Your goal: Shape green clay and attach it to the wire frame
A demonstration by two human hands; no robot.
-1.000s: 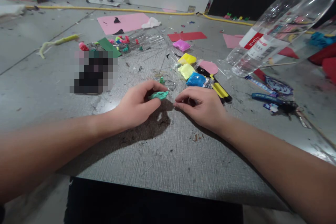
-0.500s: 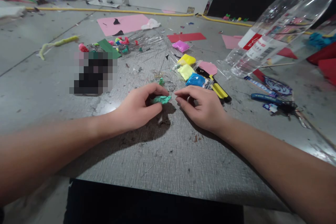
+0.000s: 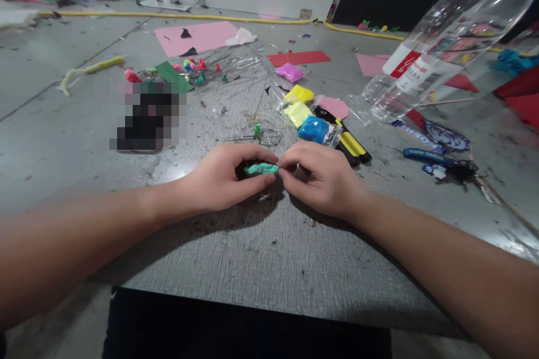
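A soft-looking green piece (image 3: 260, 169) lies between the thumb and fingers of my left hand (image 3: 227, 176), low over the grey table (image 3: 252, 252). The thumb and index finger of my right hand (image 3: 318, 176) are pinched together at the right end of the green piece, and the fingertips of both hands meet there. Just beyond my hands is a thin wire loop (image 3: 272, 136) with a small green lump (image 3: 257, 130) beside it. Blue (image 3: 314, 128), pale yellow (image 3: 298, 114) and yellow (image 3: 300, 93) packets lie behind my right hand.
A black-and-yellow cutter (image 3: 352, 146) lies beside the packets. Two clear bottles (image 3: 421, 61) stand at the right, near keys (image 3: 461, 173). At the left are a blurred dark object (image 3: 147, 118) and green paper (image 3: 173, 77). Pink paper (image 3: 197, 37) lies farther back.
My right hand has moved left to meet my left fingertips at the green piece. Both hands sit slightly nearer to me, and more of the wire loop shows.
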